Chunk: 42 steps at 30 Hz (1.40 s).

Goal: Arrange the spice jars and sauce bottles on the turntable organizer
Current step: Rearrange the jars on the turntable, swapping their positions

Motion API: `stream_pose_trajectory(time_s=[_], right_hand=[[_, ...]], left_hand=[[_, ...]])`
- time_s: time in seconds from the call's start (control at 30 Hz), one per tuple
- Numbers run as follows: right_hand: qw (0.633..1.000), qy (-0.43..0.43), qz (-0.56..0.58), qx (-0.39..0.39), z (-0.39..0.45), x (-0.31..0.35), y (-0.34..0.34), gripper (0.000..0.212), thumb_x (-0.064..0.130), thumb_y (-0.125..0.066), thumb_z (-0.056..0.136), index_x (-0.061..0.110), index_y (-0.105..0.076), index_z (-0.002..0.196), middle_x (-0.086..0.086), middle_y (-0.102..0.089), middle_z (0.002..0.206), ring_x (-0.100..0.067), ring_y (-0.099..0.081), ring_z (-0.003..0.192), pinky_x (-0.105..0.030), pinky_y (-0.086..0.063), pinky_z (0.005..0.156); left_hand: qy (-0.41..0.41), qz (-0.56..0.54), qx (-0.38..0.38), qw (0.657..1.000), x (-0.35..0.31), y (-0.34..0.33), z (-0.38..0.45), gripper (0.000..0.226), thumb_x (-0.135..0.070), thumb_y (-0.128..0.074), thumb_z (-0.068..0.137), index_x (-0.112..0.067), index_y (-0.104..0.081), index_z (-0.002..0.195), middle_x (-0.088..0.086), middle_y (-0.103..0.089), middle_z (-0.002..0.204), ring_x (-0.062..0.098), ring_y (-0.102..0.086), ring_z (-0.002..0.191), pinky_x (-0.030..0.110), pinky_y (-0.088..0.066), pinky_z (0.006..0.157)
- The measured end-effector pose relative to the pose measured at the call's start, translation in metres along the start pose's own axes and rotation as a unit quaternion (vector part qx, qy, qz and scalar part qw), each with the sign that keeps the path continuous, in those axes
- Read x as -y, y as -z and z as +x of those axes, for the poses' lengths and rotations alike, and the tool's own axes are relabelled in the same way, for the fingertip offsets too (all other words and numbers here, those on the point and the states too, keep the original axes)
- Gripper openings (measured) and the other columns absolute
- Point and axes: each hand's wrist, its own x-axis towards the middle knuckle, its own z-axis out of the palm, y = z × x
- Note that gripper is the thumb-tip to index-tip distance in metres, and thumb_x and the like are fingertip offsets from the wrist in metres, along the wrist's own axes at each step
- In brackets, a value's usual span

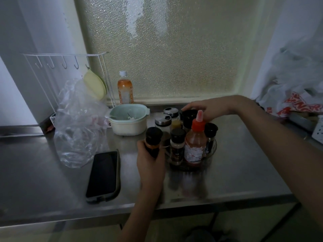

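Your left hand [150, 161] is wrapped around a dark sauce bottle [153, 142], held upright just beside the turntable [212, 151] at its 9 o'clock edge. Your right hand [208, 109] reaches over the rack w/ fingers spread on the black-lidded jar [189, 117] at 12 o'clock; whether it's gripping is unclear. The turntable sits mid-counter [244, 172], crowded: red-capped sauce bottle [195, 140] at 6 o'clock, spice jar [177, 145] beside it. Risks: little free space near 9 o'clock, so inserting the bottle may topple neighbours. Your right forearm passes close above the red nozzle; withdrawing low could knock it over.
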Motion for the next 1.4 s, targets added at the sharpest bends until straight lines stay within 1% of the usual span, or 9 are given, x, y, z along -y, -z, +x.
stream_pose_trajectory(time_s=[0.13, 0.3, 0.47, 0.63, 0.77, 0.97, 1.1, 1.2, 1.4], right_hand=[[0.995, 0.020, -0.093, -0.017, 0.013, -0.003, -0.003, 0.062, 0.024, -0.063, 0.082, 0.040, -0.035, 0.136, 0.006, -0.044, 0.133, -0.015, -0.050, 0.113, -0.037, -0.048, 0.094], [0.977, 0.113, -0.115, -0.138, 0.016, -0.001, -0.016, 0.036, 0.020, -0.060, 0.081, 0.029, -0.057, 0.116, -0.001, -0.059, 0.121, -0.017, -0.056, 0.101, -0.043, -0.049, 0.088], [0.956, 0.112, 0.025, -0.268, -0.011, 0.014, 0.010, 0.041, 0.022, -0.077, 0.069, 0.038, -0.063, 0.104, -0.002, -0.061, 0.114, -0.021, -0.061, 0.100, -0.037, -0.052, 0.087], [0.916, 0.163, 0.170, -0.324, -0.034, 0.051, 0.051, 0.039, 0.014, -0.073, 0.075, 0.029, -0.064, 0.110, -0.006, -0.053, 0.123, -0.020, -0.060, 0.099, -0.030, -0.060, 0.061], [0.910, 0.176, 0.212, -0.311, -0.026, 0.089, 0.044, 0.038, 0.015, -0.072, 0.078, 0.023, -0.064, 0.114, -0.001, -0.055, 0.112, -0.020, -0.062, 0.093, -0.032, -0.060, 0.060], [0.934, 0.120, 0.204, -0.269, 0.002, 0.105, 0.003, 0.039, 0.016, -0.073, 0.075, 0.020, -0.064, 0.113, -0.002, -0.058, 0.106, -0.022, -0.065, 0.088, -0.039, -0.061, 0.058], [0.945, 0.118, 0.118, -0.282, 0.013, 0.104, -0.014, 0.045, 0.022, -0.075, 0.071, 0.019, -0.064, 0.114, -0.004, -0.058, 0.110, -0.019, -0.063, 0.087, -0.028, -0.059, 0.055], [0.952, 0.116, 0.010, -0.284, 0.020, 0.106, -0.021, 0.048, 0.026, -0.075, 0.067, 0.019, -0.065, 0.114, 0.000, -0.057, 0.105, -0.013, -0.054, 0.088, -0.013, -0.040, 0.059], [0.970, 0.096, -0.040, -0.220, 0.035, 0.106, -0.036, 0.055, 0.023, -0.075, 0.066, 0.020, -0.062, 0.119, -0.005, -0.056, 0.125, -0.016, -0.054, 0.101, -0.023, -0.040, 0.074]], left_hand=[[0.054, 0.054, 0.073, 0.994, 0.003, -0.001, 0.001, 0.020, -0.021, -0.066, 0.081, -0.025, -0.047, 0.088, -0.009, -0.059, 0.083, 0.006, -0.056, 0.075, 0.027, -0.042, 0.060], [0.078, 0.059, 0.068, 0.993, 0.002, -0.001, 0.001, 0.025, -0.023, -0.069, 0.079, -0.031, -0.045, 0.078, -0.012, -0.057, 0.077, -0.001, -0.053, 0.072, 0.022, -0.038, 0.056], [0.113, 0.056, 0.056, 0.990, 0.004, -0.001, 0.002, 0.018, -0.026, -0.068, 0.080, -0.024, -0.052, 0.087, -0.009, -0.059, 0.080, 0.009, -0.057, 0.075, 0.026, -0.040, 0.060], [0.122, 0.072, 0.040, 0.989, 0.002, -0.003, 0.001, 0.020, -0.028, -0.068, 0.079, -0.023, -0.051, 0.087, -0.008, -0.058, 0.080, 0.014, -0.054, 0.076, 0.030, -0.038, 0.068], [0.150, 0.051, 0.003, 0.987, 0.001, -0.002, 0.003, 0.022, -0.031, -0.068, 0.080, -0.017, -0.055, 0.091, 0.001, -0.065, 0.085, 0.022, -0.062, 0.082, 0.033, -0.046, 0.071], [0.222, -0.074, -0.111, 0.966, 0.000, 0.004, 0.007, 0.025, -0.034, -0.066, 0.080, -0.017, -0.056, 0.096, 0.004, -0.068, 0.090, 0.027, -0.069, 0.082, 0.055, -0.056, 0.074], [0.178, -0.027, -0.068, 0.981, 0.001, 0.000, 0.005, 0.021, -0.031, -0.069, 0.080, -0.019, -0.055, 0.089, -0.005, -0.062, 0.077, 0.017, -0.064, 0.074, 0.036, -0.054, 0.063], [0.155, 0.010, -0.049, 0.987, 0.001, -0.002, 0.003, 0.024, -0.031, -0.070, 0.079, -0.016, -0.054, 0.088, -0.015, -0.053, 0.070, -0.002, -0.050, 0.064, 0.017, -0.034, 0.052], [0.168, 0.058, -0.023, 0.984, 0.003, -0.002, 0.005, 0.019, -0.024, -0.065, 0.079, -0.014, -0.055, 0.092, -0.003, -0.056, 0.075, 0.020, -0.054, 0.071, 0.031, -0.039, 0.064]])
